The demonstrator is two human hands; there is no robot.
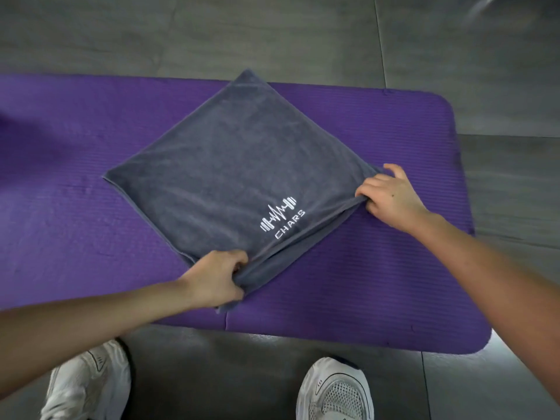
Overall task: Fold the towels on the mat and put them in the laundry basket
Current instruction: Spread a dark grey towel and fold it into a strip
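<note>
A grey towel (230,165) with a white embroidered logo lies folded into a rough square on the purple mat (378,283), turned like a diamond. My left hand (216,278) grips the towel's near corner, fingers curled round the bunched layers. My right hand (391,195) pinches the right corner, where the edge is drawn taut between both hands. No laundry basket is in view.
The mat lies on a grey tiled floor (272,34); its rounded right end (454,122) and near edge are visible. My two white sneakers (336,392) stand on the floor just in front of the mat.
</note>
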